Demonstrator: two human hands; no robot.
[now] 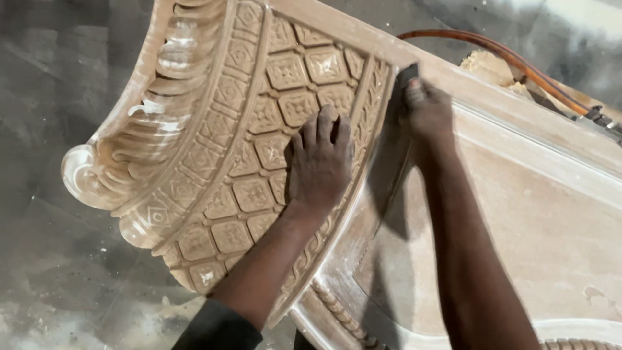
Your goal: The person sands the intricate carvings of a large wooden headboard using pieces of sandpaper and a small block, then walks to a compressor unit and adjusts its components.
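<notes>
A large carved wooden panel [214, 129] fills the view, with a curved band of square flower tiles, a scalloped border and a scroll end at the left. My left hand [319, 165] lies flat on the tiled band, fingers slightly apart, holding nothing. My right hand [424, 107] is closed on a small dark piece of sandpaper [407, 72], pressed against the narrow groove beside the leaf-carved rim. Right of that groove lies the panel's smooth flat field [531, 220], dusted pale.
An orange hose [518, 65] runs along the panel's upper right edge to a dark fitting [601, 118]. A lump of pale wood shavings [487, 67] sits behind the panel. Grey dusty floor [58, 272] lies to the left and below.
</notes>
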